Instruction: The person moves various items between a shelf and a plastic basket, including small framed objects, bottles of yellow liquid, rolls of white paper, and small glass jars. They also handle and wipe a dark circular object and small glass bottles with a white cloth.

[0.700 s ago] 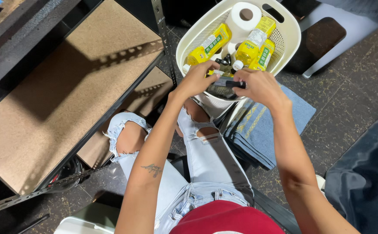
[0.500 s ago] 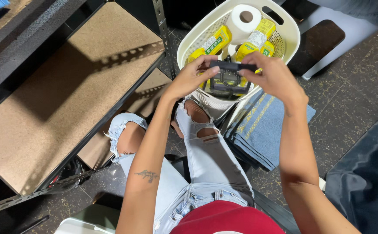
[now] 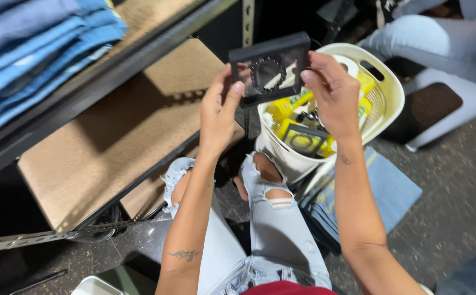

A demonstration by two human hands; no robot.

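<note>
My left hand point(image 3: 220, 106) and my right hand point(image 3: 330, 93) together hold up a flat black square box with a clear window point(image 3: 269, 68); a ring of dark beads shows inside it. The left hand grips its left lower edge, the right hand its right edge. Below the box stands a cream plastic basket point(image 3: 388, 104) holding yellow bottles point(image 3: 284, 106), a white paper roll and a second black windowed box point(image 3: 303, 139).
A metal rack with brown board shelves point(image 3: 112, 136) stands at left; folded blue jeans point(image 3: 36, 54) lie on its upper shelf. Folded blue towels point(image 3: 380, 191) lie on the dark floor by the basket. Another person's legs point(image 3: 445, 38) and a stool are at upper right.
Both hands lifted the black windowed box out of the basket and raised it toward the shelf level. The view tilted up, bringing the jeans shelf into sight.
</note>
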